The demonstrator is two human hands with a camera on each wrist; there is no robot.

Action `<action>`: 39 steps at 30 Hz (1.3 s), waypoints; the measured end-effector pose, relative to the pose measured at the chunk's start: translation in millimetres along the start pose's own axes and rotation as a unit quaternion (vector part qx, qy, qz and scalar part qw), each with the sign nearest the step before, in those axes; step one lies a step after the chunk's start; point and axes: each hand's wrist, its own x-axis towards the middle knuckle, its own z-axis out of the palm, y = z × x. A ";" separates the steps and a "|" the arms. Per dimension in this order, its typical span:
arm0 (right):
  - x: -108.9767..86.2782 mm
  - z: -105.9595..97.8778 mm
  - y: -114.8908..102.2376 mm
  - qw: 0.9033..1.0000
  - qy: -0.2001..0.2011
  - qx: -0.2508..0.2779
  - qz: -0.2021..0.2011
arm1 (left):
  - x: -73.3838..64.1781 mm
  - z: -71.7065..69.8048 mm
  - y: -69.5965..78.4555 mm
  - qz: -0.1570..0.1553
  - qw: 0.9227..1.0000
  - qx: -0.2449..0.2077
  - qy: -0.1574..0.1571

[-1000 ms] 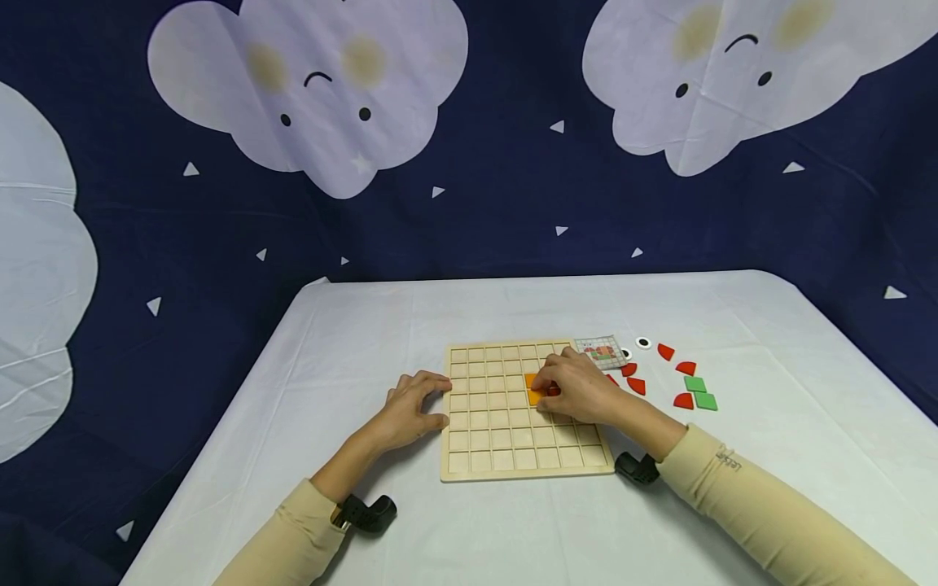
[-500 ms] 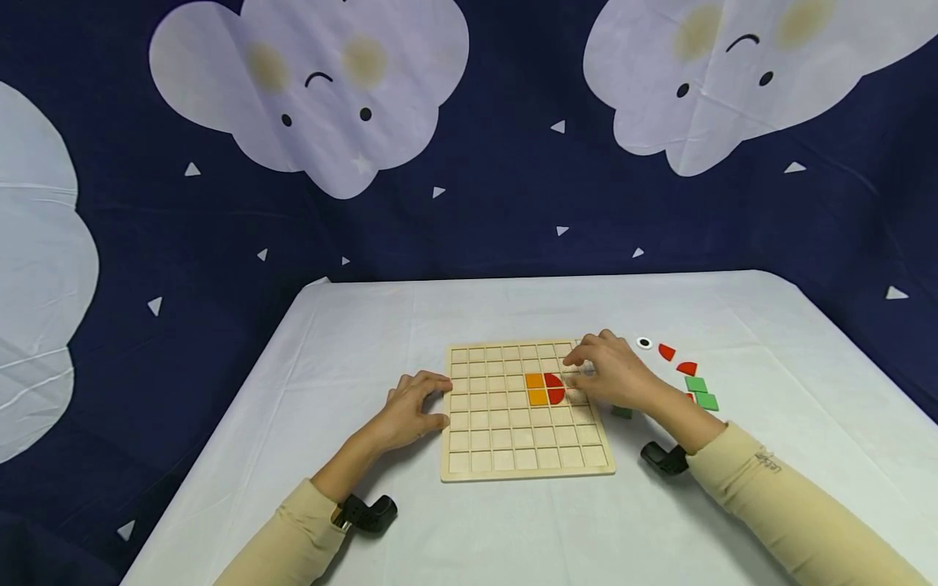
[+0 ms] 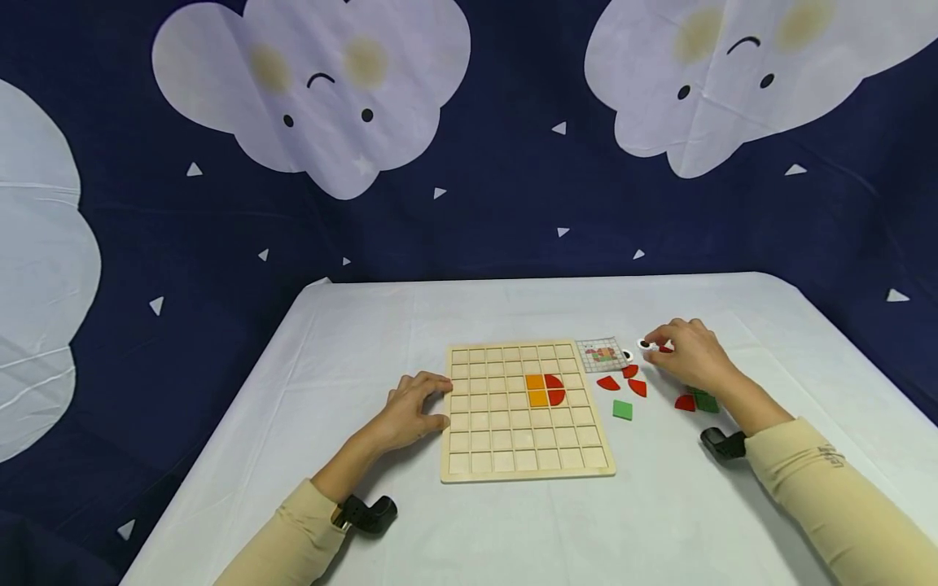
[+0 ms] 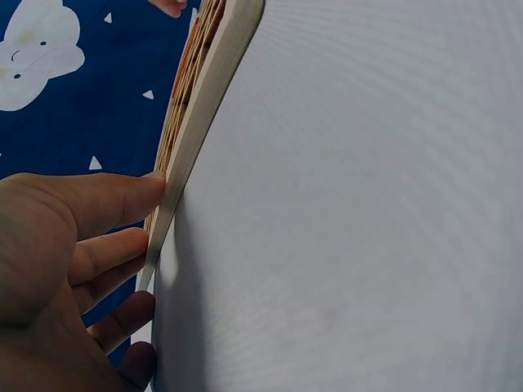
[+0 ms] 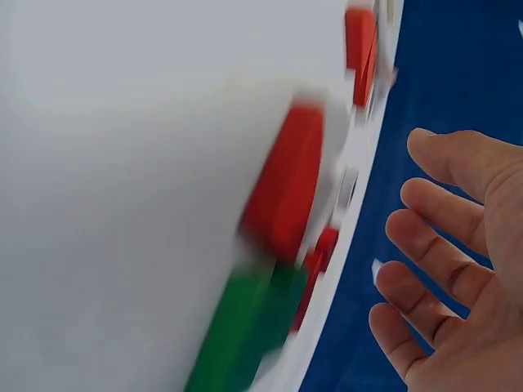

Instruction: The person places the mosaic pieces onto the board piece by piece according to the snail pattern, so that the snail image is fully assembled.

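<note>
Loose pieces (image 3: 637, 387), right hand (image 3: 692, 356) now above, left hand (image 3: 406, 411) unmoved at board (image 3: 498, 419), fingers (image 5: 445, 212) apart

From the head I look down toward the far edge of the counter (image 3: 513, 533); my wrist views sit low, close; head and left share the board (image 3: 491, 439).

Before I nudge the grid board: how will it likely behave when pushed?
The grid board is probably stiff; its thick edge shows no sag in the left wrist view. Broad and lying flat, it would likely slide rather than tip. The orange squares sit between its ridges, so they would probably travel along.
</note>
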 end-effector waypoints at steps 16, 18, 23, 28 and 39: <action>4.6 -9.1 47.3 0.999 -0.028 -0.013 0.044 | 0.0 -0.4 0.7 -0.005 1.000 -0.001 0.000; 5.3 -8.9 48.5 0.998 -0.036 -0.011 0.043 | 0.1 -0.4 0.5 -0.005 1.000 0.001 -0.001; 8.0 -6.0 48.3 0.998 -0.053 -0.009 0.035 | 0.1 -0.4 0.0 -0.005 1.000 -0.001 -0.001; 11.8 -2.4 44.2 0.997 -0.069 -0.011 0.033 | -0.1 -0.5 0.0 -0.005 1.000 -0.003 -0.002; 12.7 -0.2 41.3 0.995 -0.090 0.000 0.039 | -0.2 -0.9 0.5 0.000 1.000 0.000 -0.005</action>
